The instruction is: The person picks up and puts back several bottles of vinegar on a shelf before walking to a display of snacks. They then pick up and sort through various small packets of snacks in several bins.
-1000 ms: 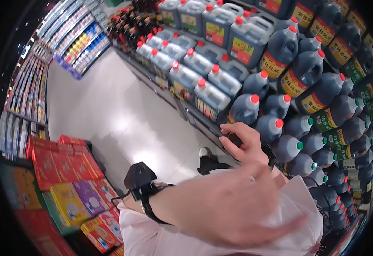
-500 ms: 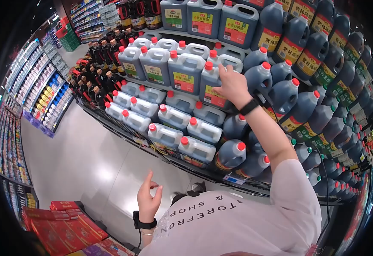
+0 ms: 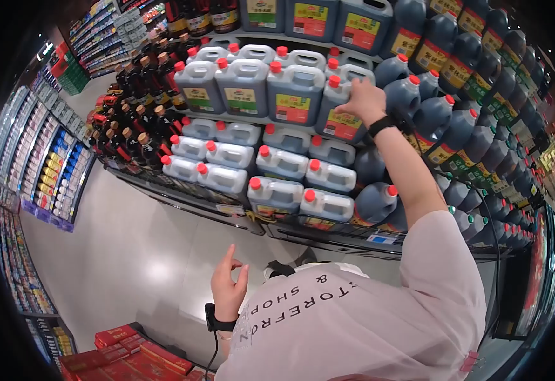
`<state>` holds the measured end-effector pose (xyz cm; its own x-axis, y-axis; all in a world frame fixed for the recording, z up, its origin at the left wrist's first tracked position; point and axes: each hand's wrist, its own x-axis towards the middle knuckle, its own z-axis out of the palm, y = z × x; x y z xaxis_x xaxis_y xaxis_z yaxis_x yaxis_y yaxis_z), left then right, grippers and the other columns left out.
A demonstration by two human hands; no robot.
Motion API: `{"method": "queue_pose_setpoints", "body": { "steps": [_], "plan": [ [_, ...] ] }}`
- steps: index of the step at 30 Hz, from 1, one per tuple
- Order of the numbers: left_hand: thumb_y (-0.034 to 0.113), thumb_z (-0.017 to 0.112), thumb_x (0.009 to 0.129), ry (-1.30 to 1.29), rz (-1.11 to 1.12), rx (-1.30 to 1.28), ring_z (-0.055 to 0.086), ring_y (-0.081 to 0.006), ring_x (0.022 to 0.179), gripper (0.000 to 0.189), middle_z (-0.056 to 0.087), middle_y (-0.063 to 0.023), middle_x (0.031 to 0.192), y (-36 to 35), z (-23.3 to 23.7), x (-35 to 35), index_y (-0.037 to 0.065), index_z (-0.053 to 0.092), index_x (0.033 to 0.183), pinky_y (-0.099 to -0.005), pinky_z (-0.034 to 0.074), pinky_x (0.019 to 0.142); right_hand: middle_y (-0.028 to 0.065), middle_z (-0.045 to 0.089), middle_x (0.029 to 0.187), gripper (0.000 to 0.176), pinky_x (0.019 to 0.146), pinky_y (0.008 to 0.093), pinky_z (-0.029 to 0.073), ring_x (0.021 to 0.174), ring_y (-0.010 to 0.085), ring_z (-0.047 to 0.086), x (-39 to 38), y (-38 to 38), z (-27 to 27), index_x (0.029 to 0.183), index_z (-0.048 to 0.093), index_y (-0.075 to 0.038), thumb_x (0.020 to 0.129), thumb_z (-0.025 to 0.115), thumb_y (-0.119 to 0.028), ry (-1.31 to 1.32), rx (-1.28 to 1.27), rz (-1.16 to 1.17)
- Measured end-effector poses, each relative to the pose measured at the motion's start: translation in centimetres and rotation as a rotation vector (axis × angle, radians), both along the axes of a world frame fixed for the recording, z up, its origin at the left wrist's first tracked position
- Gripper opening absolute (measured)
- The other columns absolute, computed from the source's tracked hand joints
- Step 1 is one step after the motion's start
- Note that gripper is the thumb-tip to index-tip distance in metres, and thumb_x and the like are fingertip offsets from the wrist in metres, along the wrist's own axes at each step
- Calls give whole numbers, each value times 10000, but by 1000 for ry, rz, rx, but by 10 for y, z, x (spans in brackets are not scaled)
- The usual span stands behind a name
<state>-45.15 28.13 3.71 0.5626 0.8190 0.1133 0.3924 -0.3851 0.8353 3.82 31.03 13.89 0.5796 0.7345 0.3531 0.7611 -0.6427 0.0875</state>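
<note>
My right hand [image 3: 365, 101] is at the top of a soy sauce jug [image 3: 341, 126], a squarish plastic jug of dark liquid with a red cap and a yellow-and-red label. Its fingers bend over the handle area while the thumb lies across the upper front; the palm side is hidden. The jug stands upright at the right end of a row of similar jugs [image 3: 294, 95]. Low over the floor, away from the shelf, my left hand [image 3: 228, 286] holds nothing, its index finger and thumb apart. Both wrists wear dark bands.
Lower jugs [image 3: 276, 192] line the shelf front above a dark edge [image 3: 182, 209]. Rounded dark bottles [image 3: 433, 120] stand close on the right, darker corked bottles [image 3: 156, 130] on the left. Red boxes [image 3: 131, 355] are at lower left. A thin cable [image 3: 494, 254] hangs at right.
The view has shifted, so the shelf appears slightly farther right. My right hand stays at the same jug, its fingers more bent over the top. My left hand keeps much the same pose.
</note>
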Motion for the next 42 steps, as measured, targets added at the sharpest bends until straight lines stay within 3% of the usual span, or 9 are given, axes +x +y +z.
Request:
{"method": "queue_pose_setpoints", "body": {
  "steps": [8, 11, 23, 26, 29, 33, 34, 39, 42],
  "plan": [
    [54, 692, 799, 55, 57, 186, 626, -222, 752, 520, 639, -98, 827, 25, -17, -59, 28, 530, 1292, -324, 505, 713, 137, 624, 1020, 781, 722, 397, 552, 890, 301, 668, -9, 7, 2, 1021, 609, -62, 493, 838, -589, 11, 18, -93],
    [113, 706, 800, 29, 65, 128, 626, -264, 768, 522, 640, -95, 823, 30, -21, -67, 38, 532, 1286, -360, 499, 691, 134, 624, 1013, 759, 718, 386, 553, 878, 295, 668, -21, 9, 4, 987, 618, -64, 481, 845, -582, -20, 48, -130],
    [92, 670, 830, 39, -119, -33, 614, -235, 750, 478, 637, -96, 819, 73, -14, -46, 12, 534, 1282, -331, 487, 706, 145, 617, 1031, 691, 726, 427, 542, 908, 326, 651, -18, -2, -13, 1040, 571, -65, 541, 861, -445, -12, 192, -35],
    [82, 666, 830, 29, -244, -12, 600, -219, 735, 482, 623, -85, 801, 87, -15, -29, 8, 533, 1287, -318, 482, 704, 153, 539, 1179, 852, 761, 411, 537, 926, 322, 648, -24, -15, -21, 1257, 509, -81, 557, 860, -417, -135, 283, 38],
    [80, 668, 830, 25, -319, 1, 590, -209, 720, 499, 619, -80, 789, 99, -16, -15, 3, 519, 1300, -318, 480, 696, 102, 534, 1170, 717, 761, 409, 533, 929, 320, 634, -36, -53, -4, 1234, 532, -124, 625, 831, -358, 33, 475, 23],
    [57, 670, 827, 3, -380, 18, 585, -184, 709, 510, 616, -79, 779, 106, -20, 5, -7, 505, 1306, -318, 475, 681, 102, 565, 1121, 589, 798, 406, 524, 998, 306, 613, -12, -119, 7, 1180, 559, -115, 683, 799, -318, -22, 599, -191],
    [38, 670, 823, 7, -381, 18, 577, -166, 706, 505, 609, -70, 769, 106, -19, 8, -6, 509, 1300, -314, 473, 688, 105, 569, 1142, 684, 823, 399, 519, 1020, 297, 609, -2, -130, 8, 1239, 541, -106, 661, 817, -347, 30, 578, -285],
    [43, 666, 825, 27, -448, 10, 582, -188, 703, 496, 613, -89, 778, 111, -14, 34, -11, 514, 1294, -317, 472, 684, 236, 501, 1318, 1148, 983, 394, 446, 1173, 341, 543, 57, -132, 3, 1422, 338, 21, 532, 860, -481, 156, 523, -221],
    [77, 670, 827, 25, -481, 54, 593, -214, 692, 488, 618, -105, 784, 115, -12, 44, -3, 526, 1286, -325, 470, 651, 285, 458, 1357, 1244, 1025, 393, 411, 1233, 355, 499, 76, -118, 8, 1434, 287, 57, 494, 859, -523, 275, 510, -175]
  ]
}}
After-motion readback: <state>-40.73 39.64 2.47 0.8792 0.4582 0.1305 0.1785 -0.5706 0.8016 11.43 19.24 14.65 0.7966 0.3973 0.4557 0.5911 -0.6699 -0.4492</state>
